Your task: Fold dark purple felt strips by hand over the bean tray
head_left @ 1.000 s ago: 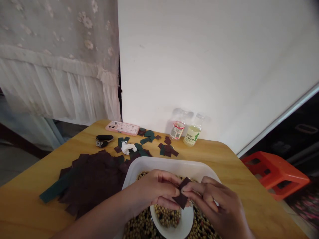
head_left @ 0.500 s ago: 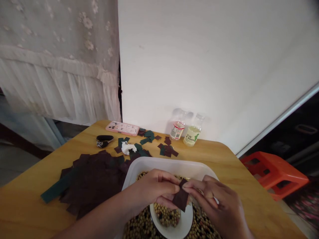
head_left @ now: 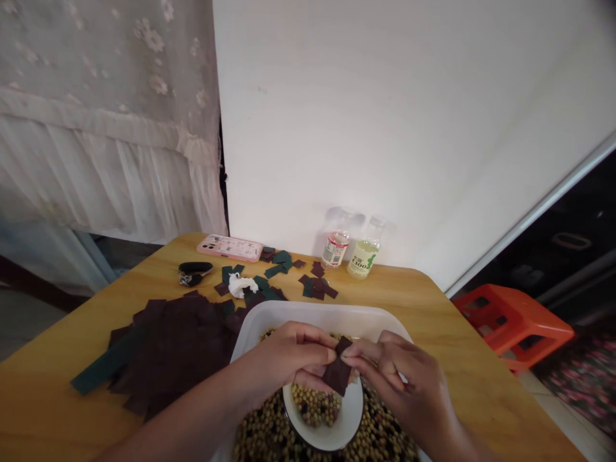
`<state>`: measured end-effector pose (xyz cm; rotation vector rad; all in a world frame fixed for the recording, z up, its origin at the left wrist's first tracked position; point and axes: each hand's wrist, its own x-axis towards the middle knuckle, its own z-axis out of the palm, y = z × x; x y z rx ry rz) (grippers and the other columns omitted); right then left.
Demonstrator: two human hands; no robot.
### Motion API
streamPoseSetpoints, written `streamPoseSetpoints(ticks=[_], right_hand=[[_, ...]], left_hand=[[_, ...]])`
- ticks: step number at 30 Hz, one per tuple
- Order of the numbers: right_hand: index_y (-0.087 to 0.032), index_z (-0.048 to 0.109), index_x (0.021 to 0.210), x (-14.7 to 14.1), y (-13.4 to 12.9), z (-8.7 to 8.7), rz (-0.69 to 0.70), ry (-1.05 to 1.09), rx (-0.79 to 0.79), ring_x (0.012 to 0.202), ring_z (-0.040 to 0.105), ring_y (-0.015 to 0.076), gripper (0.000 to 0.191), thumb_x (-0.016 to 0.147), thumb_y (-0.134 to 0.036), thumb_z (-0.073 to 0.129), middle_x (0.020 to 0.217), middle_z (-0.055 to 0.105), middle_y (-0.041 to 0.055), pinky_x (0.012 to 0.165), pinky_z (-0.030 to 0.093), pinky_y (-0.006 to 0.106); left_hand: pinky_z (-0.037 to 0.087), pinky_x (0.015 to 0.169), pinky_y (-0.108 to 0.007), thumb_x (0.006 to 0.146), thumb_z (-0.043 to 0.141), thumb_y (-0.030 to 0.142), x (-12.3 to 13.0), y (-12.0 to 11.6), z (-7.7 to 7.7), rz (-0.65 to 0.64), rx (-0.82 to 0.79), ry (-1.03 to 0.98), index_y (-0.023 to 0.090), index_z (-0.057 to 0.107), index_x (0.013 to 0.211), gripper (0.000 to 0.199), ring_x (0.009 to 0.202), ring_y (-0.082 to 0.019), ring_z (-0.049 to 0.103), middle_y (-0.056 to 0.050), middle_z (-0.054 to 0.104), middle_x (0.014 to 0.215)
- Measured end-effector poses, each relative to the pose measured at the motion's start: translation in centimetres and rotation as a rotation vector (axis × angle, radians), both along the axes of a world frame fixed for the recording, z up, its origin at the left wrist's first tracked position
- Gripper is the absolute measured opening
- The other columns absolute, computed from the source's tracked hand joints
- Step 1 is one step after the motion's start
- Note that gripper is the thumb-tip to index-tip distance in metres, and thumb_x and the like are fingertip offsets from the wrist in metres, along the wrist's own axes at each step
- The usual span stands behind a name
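**Q:** ok what are the hands (head_left: 346, 366) actually up to, bottom centre of the shot?

**A:** Both are curled nearly closed and pinching one maroon cut square (head_left: 335, 372), felt or stiff paper, can't tell which from here. The left hand (head_left: 293, 356) comes in from the lower left, the right hand (head_left: 402, 378) from the lower right, and their fingertips almost meet at the piece.

**Q:** Which hand's closer, and which way does it point?

**A:** It sits between them, about even, maybe a touch toward the left hand's fingertips. Its long axis runs roughly up and down in the frame, the top end leaning slightly right, the lower end hanging down over the white bowl (head_left: 356, 417) of mixed beans (head_left: 312, 405).

**Q:** And what's around it?

**A:** The bowl stands in a white tray (head_left: 312, 312) on the desk (head_left: 48, 378). A big pile of maroon squares (head_left: 173, 346) with a dark green strip (head_left: 103, 369) lies to the left, and more scraps (head_left: 317, 282) sit up near the wall.
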<state>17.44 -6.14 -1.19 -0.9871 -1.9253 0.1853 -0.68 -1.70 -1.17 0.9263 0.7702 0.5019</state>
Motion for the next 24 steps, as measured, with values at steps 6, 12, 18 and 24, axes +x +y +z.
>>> streamPoseSetpoints(ticks=[6,12,18,24], right_hand=[[-0.021,0.032,0.051,-0.05,-0.08,0.18,0.007,0.008,-0.013,0.054,0.059,0.0126,0.039,0.076,-0.011,0.06,0.051,0.057,-0.0019,0.047,0.044,0.024],[-0.021,0.031,0.049,-0.13,-0.14,0.3,-0.016,0.035,0.003,0.055,0.059,0.0133,0.04,0.077,-0.012,0.059,0.05,0.057,-0.0018,0.047,0.044,0.024],[-0.021,0.032,0.05,-0.11,-0.17,0.35,-0.011,0.016,-0.01,0.052,0.057,0.0117,0.039,0.077,-0.012,0.058,0.051,0.056,-0.0024,0.047,0.043,0.023],[-0.02,0.029,0.051,-0.18,-0.18,0.42,0.022,-0.008,0.039,0.049,0.057,0.0107,0.04,0.075,-0.01,0.06,0.049,0.053,-0.0043,0.045,0.04,0.021]], left_hand=[[0.052,0.059,-0.025,0.059,0.067,0.023,0.04,-0.16,0.34,0.026,-0.012,0.003,0.013,0.064,0.077,0.02,0.059,-0.013,0.063,-0.001,0.065,0.059],[0.051,0.061,-0.026,0.059,0.068,0.024,-0.02,-0.13,0.53,0.013,-0.019,-0.013,0.012,0.063,0.08,0.024,0.063,-0.014,0.063,-0.004,0.067,0.067],[0.051,0.064,-0.031,0.056,0.07,0.024,0.05,-0.06,0.39,0.063,-0.025,-0.003,0.013,0.063,0.076,0.024,0.056,-0.012,0.058,0.002,0.059,0.054],[0.051,0.064,-0.03,0.058,0.068,0.024,-0.02,-0.18,0.69,0.069,0.006,-0.016,0.012,0.064,0.077,0.022,0.048,-0.007,0.052,0.005,0.052,0.048]])
